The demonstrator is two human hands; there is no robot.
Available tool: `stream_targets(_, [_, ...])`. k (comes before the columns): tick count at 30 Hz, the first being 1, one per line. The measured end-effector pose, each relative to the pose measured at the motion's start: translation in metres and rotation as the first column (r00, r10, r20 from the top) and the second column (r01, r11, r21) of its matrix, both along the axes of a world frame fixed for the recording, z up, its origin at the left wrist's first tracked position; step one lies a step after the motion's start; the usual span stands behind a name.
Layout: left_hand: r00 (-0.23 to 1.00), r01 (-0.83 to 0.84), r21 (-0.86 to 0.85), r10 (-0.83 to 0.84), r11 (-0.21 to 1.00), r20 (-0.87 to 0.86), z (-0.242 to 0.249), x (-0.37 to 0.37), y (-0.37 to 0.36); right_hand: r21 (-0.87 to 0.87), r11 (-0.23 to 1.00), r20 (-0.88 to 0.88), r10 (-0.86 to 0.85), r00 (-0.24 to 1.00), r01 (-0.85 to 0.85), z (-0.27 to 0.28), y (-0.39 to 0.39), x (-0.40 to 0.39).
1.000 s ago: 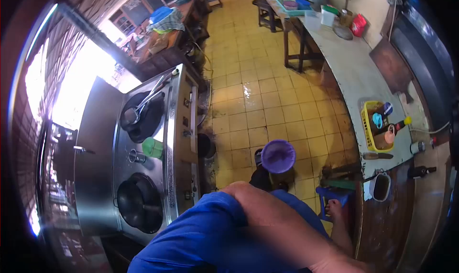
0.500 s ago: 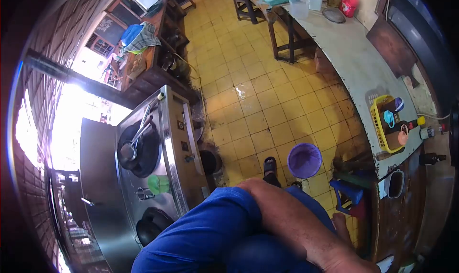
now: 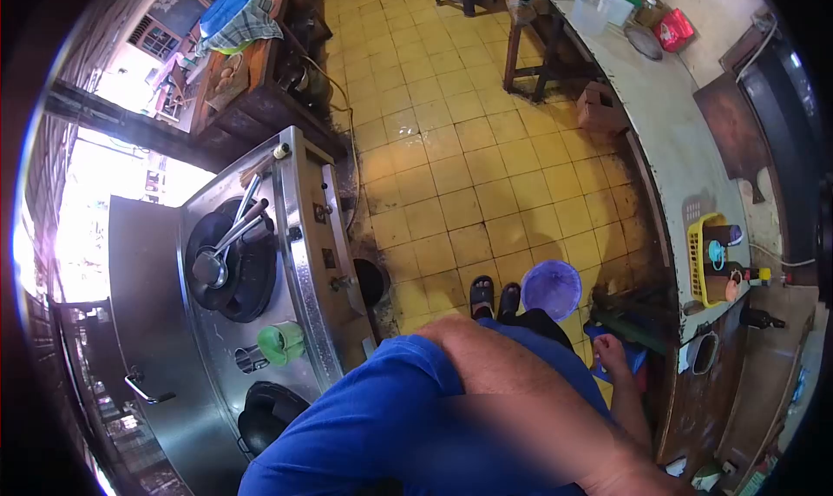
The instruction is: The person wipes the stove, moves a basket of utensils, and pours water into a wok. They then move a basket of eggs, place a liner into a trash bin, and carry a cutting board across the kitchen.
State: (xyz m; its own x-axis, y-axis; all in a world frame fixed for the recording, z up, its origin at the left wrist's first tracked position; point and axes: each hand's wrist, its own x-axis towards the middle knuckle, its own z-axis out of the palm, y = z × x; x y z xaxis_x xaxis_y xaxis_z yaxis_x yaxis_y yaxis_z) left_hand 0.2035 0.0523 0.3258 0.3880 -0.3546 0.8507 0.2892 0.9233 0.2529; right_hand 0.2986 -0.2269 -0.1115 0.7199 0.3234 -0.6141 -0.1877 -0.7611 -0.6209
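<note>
A: Obs., head view; whose arm is filling the btm of the frame?

B: Wearer's own; blue sleeve [image 3: 373, 427] is covering the shoulder/upper arm, bare forearm [image 3: 521, 409] is running down-right twd the btm edge; it's blurred; can't tell which arm it is, and that hand is lying out of frame, so grip state can't be told.

A: Any hand showing at all?

B: One hand [image 3: 610, 354], right of the blue-clad body, low beside the counter [image 3: 668, 140]; arm is hanging straight dn, fingers are curling loosely; looks to be touching or resting just by a blue stool [image 3: 626, 357]; can't tell if it's grasping anything, nor which side it belongs to.

A: Nearest item?

B: Purple bucket [image 3: 551, 289], standing upright on the yellow tile floor [image 3: 460, 175], just beside the sandalled feet [image 3: 493, 296], between them and the counter base; hand is near it but apart, not touching.

A: Surroundings?

B: Steel stove [image 3: 304, 262] at left; dark wok [image 3: 230, 266] is sitting on it w/ ladles [image 3: 221, 249] resting inside; green cup [image 3: 282, 342] is lying on the stove top below the wok; second wok [image 3: 265, 413] at the btm. Yellow basket [image 3: 710, 262] is sitting on the counter at right, holding small utensils.
</note>
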Motion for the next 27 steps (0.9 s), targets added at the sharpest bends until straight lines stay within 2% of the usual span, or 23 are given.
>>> stream_targets(2, [1.0,-0.02,0.013,0.02,1.0,0.023,-0.001,-0.003,0.014,-0.034,0.997,0.043,0.071,0.997,-0.07,-0.004,0.003,0.007])
stream_targets(4, [0.998,-0.041,0.037,0.039,0.998,0.054,0.0,-0.005,0.021,-0.027,1.0,-0.015,-0.003,1.0,0.003,-0.002,0.01,0.015])
stream_targets(5, [0.995,-0.087,-0.031,0.089,0.996,0.048,-0.001,-0.006,0.023,-0.01,1.0,-0.015,0.013,1.0,-0.013,-0.002,0.017,0.016])
stream_targets(6, [0.989,-0.14,-0.094,0.145,0.986,0.041,-0.003,-0.007,0.028,0.006,0.998,-0.096,-0.064,0.993,0.065,-0.004,0.02,0.014])
stream_targets(7, [0.984,-0.167,-0.07,0.17,0.983,0.046,-0.004,-0.007,0.034,0.016,0.99,-0.177,-0.132,0.975,0.137,-0.011,0.019,0.014])
stream_targets(9, [0.99,-0.129,0.124,0.12,0.984,0.081,-0.007,-0.005,0.046,-0.054,0.999,-0.091,0.001,0.996,-0.006,-0.056,0.002,0.018])
stream_targets(11, [0.992,-0.12,0.128,0.112,0.984,0.064,-0.008,-0.003,0.057,-0.144,0.988,-0.202,-0.076,0.977,0.047,-0.053,0.018,0.015])
stream_targets(13, [0.995,-0.093,0.123,0.089,0.988,0.04,-0.004,0.001,0.063,-0.1,0.995,-0.164,0.001,0.986,-0.018,-0.038,0.035,0.011])
stream_targets(14, [0.973,0.205,0.057,-0.197,0.977,-0.116,0.0,0.003,0.063,-0.072,0.995,-0.134,0.064,0.989,-0.074,-0.031,0.043,0.012])
stream_targets(15, [0.847,0.473,-0.055,-0.47,0.88,-0.248,0.002,0.006,0.063,-0.064,0.995,-0.135,0.072,0.988,-0.081,-0.031,0.046,0.015])
stream_targets(21, [0.783,0.573,0.008,-0.544,0.82,-0.303,-0.01,0.048,0.076,-0.154,0.987,-0.189,0.012,0.982,-0.042,-0.016,0.091,0.041])
stream_targets(22, [0.779,0.576,0.01,-0.544,0.817,-0.312,-0.013,0.057,0.076,-0.147,0.988,-0.195,0.009,0.981,-0.039,-0.038,0.085,0.046])
stream_targets(23, [0.757,0.604,-0.014,-0.579,0.797,-0.303,-0.017,0.067,0.074,-0.113,0.991,-0.109,0.055,0.992,-0.067,-0.077,0.069,0.052])
stream_targets(24, [0.737,0.63,-0.036,-0.611,0.776,-0.29,-0.018,0.077,0.077,-0.082,0.992,-0.018,0.098,0.995,-0.099,-0.081,0.076,0.059])
stream_targets(25, [0.736,0.631,-0.032,-0.612,0.775,-0.29,-0.022,0.089,0.083,-0.08,0.992,-0.015,0.096,0.995,-0.097,-0.085,0.082,0.067])
stream_targets(26, [0.957,0.284,0.125,-0.272,0.951,-0.104,-0.029,0.105,0.094,0.025,0.996,0.008,0.082,0.997,-0.082,-0.087,0.086,0.074])
stream_targets(27, [0.987,-0.116,0.183,0.092,0.976,0.135,-0.036,0.122,0.105,0.126,0.991,0.035,0.05,0.998,-0.054,-0.081,0.083,0.085])
